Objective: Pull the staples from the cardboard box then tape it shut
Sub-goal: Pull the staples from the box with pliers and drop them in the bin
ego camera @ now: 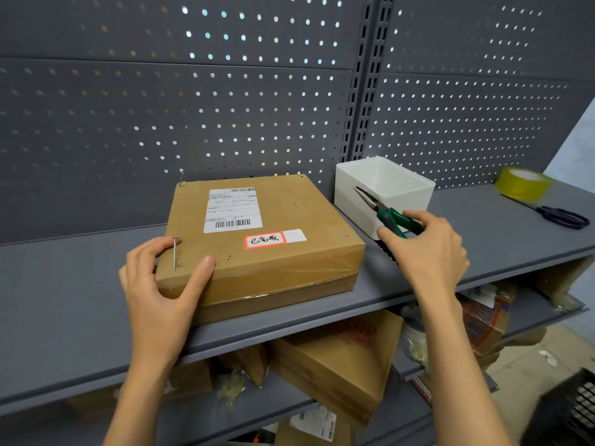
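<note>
Two hands work: left hand [161, 278] grips the closed box [260, 239] corner, right hand [428, 246] grasps pliers [383, 210] before the white bin [383, 191].

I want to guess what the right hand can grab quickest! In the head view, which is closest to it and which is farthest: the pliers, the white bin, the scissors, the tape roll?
1. Pliers, in the right hand.
2. White bin, just behind it.
3. Scissors, far right.
4. Tape roll, right, behind the scissors.
</note>
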